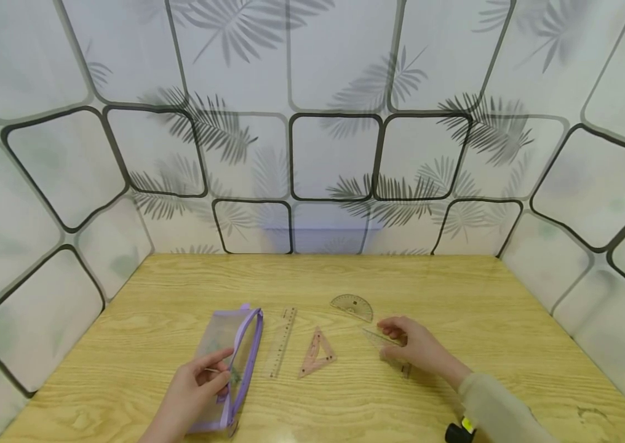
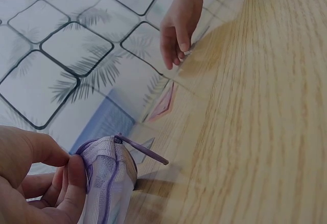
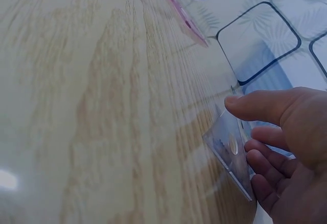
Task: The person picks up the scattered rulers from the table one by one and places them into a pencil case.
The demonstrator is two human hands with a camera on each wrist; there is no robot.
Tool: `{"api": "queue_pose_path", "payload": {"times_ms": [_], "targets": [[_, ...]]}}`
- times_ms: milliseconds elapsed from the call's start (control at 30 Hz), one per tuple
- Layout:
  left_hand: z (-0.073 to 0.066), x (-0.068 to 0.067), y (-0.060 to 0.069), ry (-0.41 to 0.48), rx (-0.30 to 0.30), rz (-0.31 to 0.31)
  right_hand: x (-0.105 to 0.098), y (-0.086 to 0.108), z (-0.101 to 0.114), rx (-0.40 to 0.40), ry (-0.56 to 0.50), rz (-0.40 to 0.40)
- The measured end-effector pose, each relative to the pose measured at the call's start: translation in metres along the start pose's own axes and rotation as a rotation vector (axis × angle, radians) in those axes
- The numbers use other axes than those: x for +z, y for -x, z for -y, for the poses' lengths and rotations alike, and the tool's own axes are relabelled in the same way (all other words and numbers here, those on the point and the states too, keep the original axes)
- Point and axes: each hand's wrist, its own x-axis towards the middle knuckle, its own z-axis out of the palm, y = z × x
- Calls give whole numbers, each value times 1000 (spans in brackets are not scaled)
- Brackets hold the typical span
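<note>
A translucent pencil case (image 1: 217, 329) with purple zip edging lies on the table at left, its zip side gaping. My left hand (image 1: 193, 391) pinches the case's zip edge between thumb and fingers, seen close up in the left wrist view beside the case's end (image 2: 110, 178). To the right, my right hand (image 1: 420, 349) holds a clear set square (image 3: 225, 142) by its edge, thumb on one side and fingers on the other. The set square is low over the table; whether it touches the wood I cannot tell. Part of it is hidden behind the hand.
Between the hands lie a clear ruler (image 1: 281, 347) and a pink set square (image 1: 309, 363). Behind them is a clear protractor (image 1: 352, 306). A black and yellow object (image 1: 460, 432) shows at the front edge. Patterned curtains (image 1: 334, 160) enclose the wooden table (image 1: 401, 277).
</note>
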Motion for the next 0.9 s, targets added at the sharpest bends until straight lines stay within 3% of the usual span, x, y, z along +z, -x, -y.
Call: {"api": "queue_pose_path", "payload": {"times_ms": [533,900], "targets": [[2,0,-1,-5,6,0,1,2,-3,-16,31,34],[2,0,0,13,5,3,1,2,2,18,49,20]]}}
